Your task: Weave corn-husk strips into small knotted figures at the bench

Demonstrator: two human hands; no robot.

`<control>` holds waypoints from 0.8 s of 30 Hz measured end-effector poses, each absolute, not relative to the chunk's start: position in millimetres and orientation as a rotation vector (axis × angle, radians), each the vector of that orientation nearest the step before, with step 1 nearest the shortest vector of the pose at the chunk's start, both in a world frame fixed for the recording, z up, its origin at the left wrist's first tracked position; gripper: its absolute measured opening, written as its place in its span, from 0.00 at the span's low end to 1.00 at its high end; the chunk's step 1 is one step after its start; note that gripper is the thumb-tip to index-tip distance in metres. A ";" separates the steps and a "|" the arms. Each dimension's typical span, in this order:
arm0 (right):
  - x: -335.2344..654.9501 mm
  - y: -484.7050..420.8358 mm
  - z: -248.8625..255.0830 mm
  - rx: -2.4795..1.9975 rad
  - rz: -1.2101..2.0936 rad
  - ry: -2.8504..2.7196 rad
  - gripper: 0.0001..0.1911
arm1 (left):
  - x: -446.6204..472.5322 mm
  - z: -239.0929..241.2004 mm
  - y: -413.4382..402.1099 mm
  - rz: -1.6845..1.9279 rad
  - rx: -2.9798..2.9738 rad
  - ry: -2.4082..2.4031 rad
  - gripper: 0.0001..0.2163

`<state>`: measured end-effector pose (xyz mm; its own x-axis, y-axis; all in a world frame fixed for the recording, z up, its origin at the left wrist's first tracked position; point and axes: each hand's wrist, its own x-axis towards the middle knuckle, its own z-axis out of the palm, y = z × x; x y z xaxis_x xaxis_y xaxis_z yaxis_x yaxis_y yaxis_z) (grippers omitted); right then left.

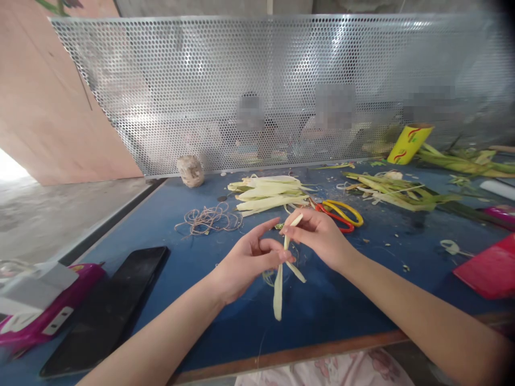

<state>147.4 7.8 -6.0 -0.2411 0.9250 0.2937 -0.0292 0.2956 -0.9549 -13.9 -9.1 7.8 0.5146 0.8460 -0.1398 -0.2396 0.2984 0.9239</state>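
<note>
Both hands pinch one pale strip of corn husk point(278, 295) above the blue table. My left hand point(251, 257) grips it at the middle, where two tails hang down and spread apart. Higher up, my right hand point(316, 233) pinches the strip's top end between thumb and fingers. Just beyond the hands lies a pile of pale husks point(269, 194). Scissors point(346, 213) with one yellow and one red handle rest beside the right hand, their blades partly hidden. A tangle of thin brown string point(209, 220) lies left of the hands.
A black phone point(108, 311) and a magenta device point(76, 289) lie at the left. Green husks point(402, 190), a yellow roll point(410, 143) and a red object point(488, 265) are at the right. A stone-like lump point(190, 171) stands before the perforated metal screen point(201, 80); people sit behind it.
</note>
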 end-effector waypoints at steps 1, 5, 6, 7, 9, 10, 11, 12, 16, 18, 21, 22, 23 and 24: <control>147.7 9.0 -7.3 -0.849 1.189 -1.499 0.13 | -13.7 7.8 -9.0 0.832 1.013 0.719 0.31; 150.2 13.0 -11.7 -0.782 1.259 -1.415 0.12 | -12.8 6.3 -7.4 0.932 0.964 0.735 0.33; 151.1 13.7 -12.2 -0.760 1.244 -1.399 0.11 | -12.8 5.7 -6.8 0.944 0.967 0.756 0.33; 152.0 14.4 -12.3 -0.735 1.226 -1.386 0.10 | -12.9 5.1 -6.3 0.948 0.982 0.777 0.33; 153.7 15.2 -11.9 -0.692 1.206 -1.366 0.09 | -13.0 3.7 -5.4 0.948 1.024 0.789 0.33; 154.3 15.2 -11.4 -0.680 1.214 -1.364 0.09 | -13.1 3.1 -5.0 0.953 1.046 0.778 0.32; 154.6 14.9 -10.8 -0.680 1.238 -1.368 0.10 | -13.1 2.7 -4.6 0.968 1.066 0.765 0.32; 154.5 14.1 -10.1 -0.688 1.276 -1.381 0.10 | -13.2 2.4 -4.2 0.990 1.084 0.757 0.31; 150.5 7.9 -7.3 -0.758 1.440 -1.531 0.17 | -14.6 2.4 -2.9 1.096 1.169 0.791 0.32; 147.9 5.0 -6.4 -0.802 1.427 -1.587 0.17 | -15.6 2.5 -2.7 1.155 1.250 0.821 0.32; 146.6 3.9 -6.1 -0.883 1.340 -1.568 0.11 | -16.7 3.0 -3.3 1.254 1.372 0.853 0.31; 146.9 4.3 -6.2 -0.900 1.325 -1.551 0.10 | -16.8 3.3 -3.7 1.280 1.398 0.858 0.30; 147.4 4.9 -6.4 -0.907 1.322 -1.533 0.10 | -16.9 3.6 -4.2 1.296 1.417 0.862 0.30; 148.0 5.5 -6.6 -0.910 1.326 -1.514 0.11 | -17.0 3.9 -4.8 1.302 1.435 0.868 0.29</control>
